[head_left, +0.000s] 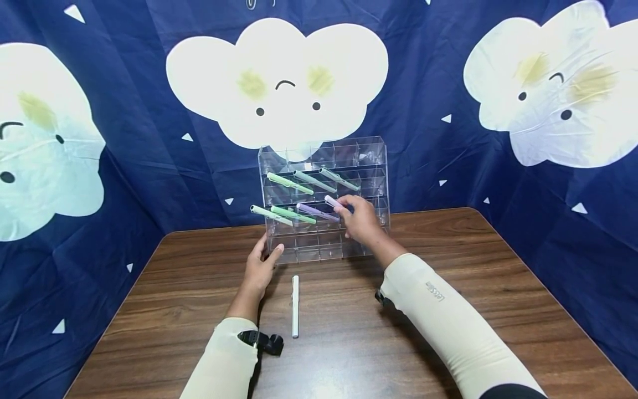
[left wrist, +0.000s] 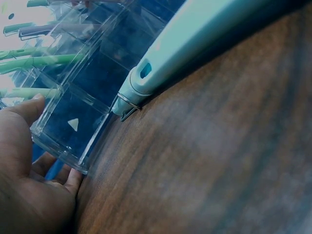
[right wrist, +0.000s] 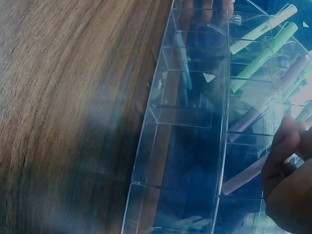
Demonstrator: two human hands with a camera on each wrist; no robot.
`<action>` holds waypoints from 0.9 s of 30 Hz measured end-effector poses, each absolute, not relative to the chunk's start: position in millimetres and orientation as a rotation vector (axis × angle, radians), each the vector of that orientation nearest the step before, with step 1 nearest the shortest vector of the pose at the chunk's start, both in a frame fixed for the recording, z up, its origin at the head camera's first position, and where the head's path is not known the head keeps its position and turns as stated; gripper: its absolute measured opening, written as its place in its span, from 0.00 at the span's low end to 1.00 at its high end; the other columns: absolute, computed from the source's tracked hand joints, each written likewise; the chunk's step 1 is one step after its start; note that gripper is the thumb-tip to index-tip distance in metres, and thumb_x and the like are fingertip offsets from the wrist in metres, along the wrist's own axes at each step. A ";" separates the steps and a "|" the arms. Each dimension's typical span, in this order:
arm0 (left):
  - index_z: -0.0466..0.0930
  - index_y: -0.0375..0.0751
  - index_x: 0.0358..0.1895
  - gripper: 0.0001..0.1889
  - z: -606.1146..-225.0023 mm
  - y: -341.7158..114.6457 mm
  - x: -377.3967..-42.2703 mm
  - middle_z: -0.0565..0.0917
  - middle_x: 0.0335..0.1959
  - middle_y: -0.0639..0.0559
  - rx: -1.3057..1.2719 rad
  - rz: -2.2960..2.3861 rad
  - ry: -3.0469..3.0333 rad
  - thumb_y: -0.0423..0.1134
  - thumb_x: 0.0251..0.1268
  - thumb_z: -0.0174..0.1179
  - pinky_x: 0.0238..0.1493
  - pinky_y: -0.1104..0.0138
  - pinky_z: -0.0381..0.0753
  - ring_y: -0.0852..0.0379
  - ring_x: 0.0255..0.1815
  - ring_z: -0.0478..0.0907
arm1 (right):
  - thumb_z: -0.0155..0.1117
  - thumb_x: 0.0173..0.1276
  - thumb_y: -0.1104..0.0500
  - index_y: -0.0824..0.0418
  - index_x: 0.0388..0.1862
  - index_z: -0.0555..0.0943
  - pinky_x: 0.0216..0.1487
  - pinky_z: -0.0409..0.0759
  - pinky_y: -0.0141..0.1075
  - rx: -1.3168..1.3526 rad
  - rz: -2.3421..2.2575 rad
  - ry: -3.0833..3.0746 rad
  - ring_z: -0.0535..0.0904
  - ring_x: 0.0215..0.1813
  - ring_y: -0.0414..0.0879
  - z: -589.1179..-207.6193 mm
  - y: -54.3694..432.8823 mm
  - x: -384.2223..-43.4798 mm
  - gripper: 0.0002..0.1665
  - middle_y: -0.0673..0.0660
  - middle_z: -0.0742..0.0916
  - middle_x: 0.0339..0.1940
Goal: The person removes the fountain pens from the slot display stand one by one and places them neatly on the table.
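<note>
A clear acrylic pen rack with rows of compartments stands upright on the table. My left hand grips its lower left corner, thumb on the front and fingers curled round the side. My right hand pinches a pale lilac pen between thumb and fingers. That pen slants into a compartment right of a purple pen. In the same row lean a green pen and a whitish-green pen. The row above holds a light green pen and two grey-green pens.
A white pen lies on the wooden table in front of the rack, between my forearms; it looms large and pale teal in the left wrist view. Behind the table hangs a dark blue cloth with white clouds.
</note>
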State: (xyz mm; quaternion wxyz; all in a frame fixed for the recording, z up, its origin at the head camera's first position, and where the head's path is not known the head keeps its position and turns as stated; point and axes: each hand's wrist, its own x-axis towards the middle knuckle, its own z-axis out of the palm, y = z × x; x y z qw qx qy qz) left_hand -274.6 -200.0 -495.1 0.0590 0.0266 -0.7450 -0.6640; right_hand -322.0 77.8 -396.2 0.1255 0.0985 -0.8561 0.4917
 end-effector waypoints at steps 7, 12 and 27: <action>0.59 0.52 0.89 0.37 -495.7 -199.9 -275.0 0.67 0.86 0.37 0.093 -1.993 -2.267 0.44 0.84 0.63 0.83 0.44 0.67 0.39 0.87 0.64 | 0.65 0.83 0.62 0.60 0.57 0.85 0.16 0.80 0.35 0.243 1.451 -2.450 0.75 0.13 0.41 -394.4 78.9 -323.0 0.09 0.65 0.89 0.55; 0.59 0.53 0.89 0.37 -496.2 -199.8 -275.3 0.66 0.86 0.38 0.093 -2.007 -2.262 0.44 0.84 0.64 0.83 0.44 0.67 0.39 0.87 0.63 | 0.64 0.83 0.62 0.62 0.58 0.84 0.16 0.78 0.34 0.255 1.494 -2.409 0.74 0.13 0.40 -392.3 81.9 -322.6 0.09 0.64 0.88 0.56; 0.61 0.52 0.88 0.37 -496.1 -199.6 -276.5 0.68 0.85 0.38 0.087 -2.010 -2.247 0.43 0.83 0.64 0.81 0.45 0.68 0.40 0.86 0.65 | 0.59 0.86 0.64 0.65 0.61 0.81 0.18 0.75 0.31 0.405 1.624 -2.255 0.77 0.14 0.40 -364.3 90.6 -314.9 0.12 0.72 0.87 0.59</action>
